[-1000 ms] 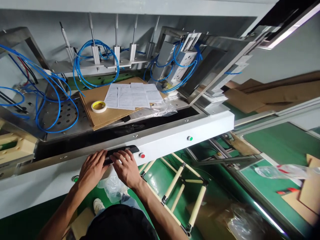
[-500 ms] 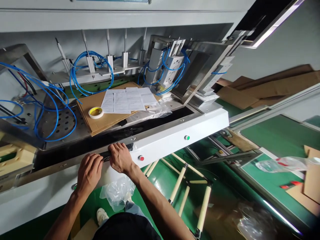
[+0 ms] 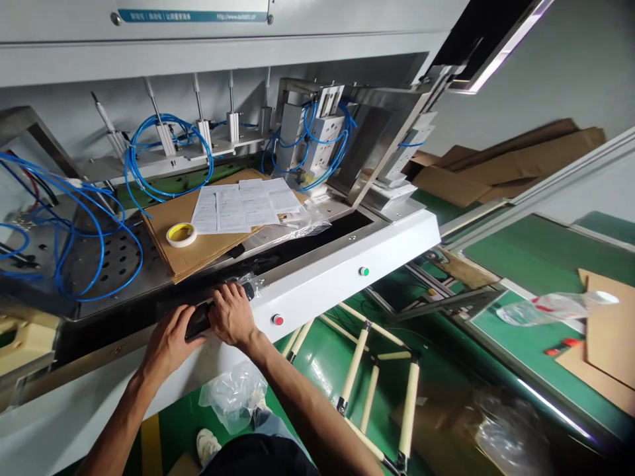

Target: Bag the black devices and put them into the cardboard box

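Observation:
A long black object in clear plastic wrap (image 3: pixel 201 317) lies at the front lip of a white machine frame (image 3: pixel 347 261), half over a dark slot. My left hand (image 3: pixel 171 340) grips its near end, fingers curled. My right hand (image 3: pixel 232 314) presses on its middle, fingers closed over it. Both hands touch each other over the piece. A crumpled clear plastic bag (image 3: pixel 232 395) hangs just below my wrists.
Behind the slot lie cardboard sheets (image 3: pixel 198 228) bearing printed papers (image 3: pixel 238 205) and a yellow tape roll (image 3: pixel 181 234). Blue air hoses (image 3: pixel 74 225) loop over a perforated metal plate. Red (image 3: pixel 278 320) and green (image 3: pixel 364 271) buttons sit on the frame. A roller rack (image 3: pixel 367 390) stands lower right.
Both hands and the black piece have shifted up from the white front panel to the slot's edge. My view has tilted upward and leftward.

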Demonstrator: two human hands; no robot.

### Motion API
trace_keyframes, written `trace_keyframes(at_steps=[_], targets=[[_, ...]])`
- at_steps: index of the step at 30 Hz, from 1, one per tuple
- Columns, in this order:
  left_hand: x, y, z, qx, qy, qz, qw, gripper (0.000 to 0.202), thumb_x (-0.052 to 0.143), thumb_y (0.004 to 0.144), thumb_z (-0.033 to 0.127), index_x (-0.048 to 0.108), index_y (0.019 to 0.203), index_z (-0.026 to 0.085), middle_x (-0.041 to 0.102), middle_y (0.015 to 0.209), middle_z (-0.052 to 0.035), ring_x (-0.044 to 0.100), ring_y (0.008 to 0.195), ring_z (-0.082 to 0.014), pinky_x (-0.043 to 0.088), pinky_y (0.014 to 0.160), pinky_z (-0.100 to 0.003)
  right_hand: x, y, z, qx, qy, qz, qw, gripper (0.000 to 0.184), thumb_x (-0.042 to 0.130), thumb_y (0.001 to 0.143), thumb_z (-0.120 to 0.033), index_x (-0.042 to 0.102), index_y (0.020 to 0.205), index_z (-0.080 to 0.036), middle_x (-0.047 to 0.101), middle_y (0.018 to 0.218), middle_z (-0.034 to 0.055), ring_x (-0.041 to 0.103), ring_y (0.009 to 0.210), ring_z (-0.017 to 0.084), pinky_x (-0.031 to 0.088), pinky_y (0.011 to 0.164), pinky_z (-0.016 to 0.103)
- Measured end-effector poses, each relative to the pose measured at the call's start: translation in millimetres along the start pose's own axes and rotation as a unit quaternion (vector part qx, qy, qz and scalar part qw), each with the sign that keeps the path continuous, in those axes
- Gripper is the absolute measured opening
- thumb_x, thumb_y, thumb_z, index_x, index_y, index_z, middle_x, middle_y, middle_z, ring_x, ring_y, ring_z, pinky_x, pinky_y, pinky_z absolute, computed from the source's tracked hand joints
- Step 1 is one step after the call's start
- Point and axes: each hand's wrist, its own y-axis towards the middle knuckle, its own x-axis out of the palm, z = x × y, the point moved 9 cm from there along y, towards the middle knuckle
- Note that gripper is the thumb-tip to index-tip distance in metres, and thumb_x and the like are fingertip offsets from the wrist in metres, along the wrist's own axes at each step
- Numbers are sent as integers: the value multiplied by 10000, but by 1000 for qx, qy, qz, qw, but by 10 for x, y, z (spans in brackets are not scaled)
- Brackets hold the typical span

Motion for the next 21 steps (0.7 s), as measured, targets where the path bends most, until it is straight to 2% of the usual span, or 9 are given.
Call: trace_keyframes(at_steps=[3,4,6,9,11,14,17,19,21], targets=[[-40,16,16,-2,-33,-19,999,393,702,911,320,572,1265,213,744,1141,-112,745,1034,-287,618,861,-383,-160,-408,39,60,105,111,986,235,510,1006,-235,633,1202,-194,684,1079,110,585,983,252,471,928,424],[-63,14,28,-4,-43,-25,999,374,668,929,324,568,1272,212,753,1136,-105,750,1027,-278,614,852,-370,-163,-565,71,94,149,137,975,209,487,1024,-247,636,1164,-202,686,1055,107,596,968,247,482,904,417],[-117,-12,51,-14,-50,-35,998,342,614,959,359,578,1268,217,774,1095,-90,763,976,-267,603,804,-349,-50,-843,142,178,249,147,941,202,481,1049,-320,631,1125,-208,693,1026,101,625,947,239,509,877,407],[-193,-121,100,-38,-62,-41,996,293,542,998,457,644,1151,229,774,892,-58,753,808,-257,574,703,-337,263,-1081,151,295,425,106,849,339,562,1026,-488,613,1231,-222,725,1070,87,679,973,236,548,904,411],[-205,-236,160,-54,-107,-51,992,314,493,1019,492,675,1051,238,756,835,-52,741,782,-245,573,701,-334,393,-1092,50,324,531,85,778,432,619,980,-584,629,1239,-239,739,1106,76,695,1024,245,555,949,423],[-199,-457,215,-101,-194,-50,974,363,468,1026,524,692,999,239,759,927,-73,747,865,-238,601,752,-337,387,-1038,-136,320,651,108,680,452,715,894,-650,679,1110,-255,752,1106,53,689,1086,258,544,1000,426],[-185,-715,199,-154,-258,-27,953,400,463,1018,541,703,1080,227,741,1125,-119,734,1064,-265,626,904,-386,373,-1082,-332,326,730,137,585,463,824,819,-593,677,1089,-247,760,1048,39,706,993,243,548,952,409],[-137,-902,179,-172,-290,-20,941,430,454,1015,548,703,1136,219,718,1232,-140,706,1167,-286,610,1007,-433,400,-1160,-474,334,761,138,539,464,867,787,-541,671,1076,-235,757,985,29,710,887,216,547,879,378],[-44,-1112,163,-186,-319,-26,929,465,447,1014,571,695,1188,218,715,1273,-144,699,1202,-296,604,1042,-441,409,-1280,-568,348,762,146,527,456,892,756,-518,674,1021,-218,742,917,16,686,795,183,527,777,324]])
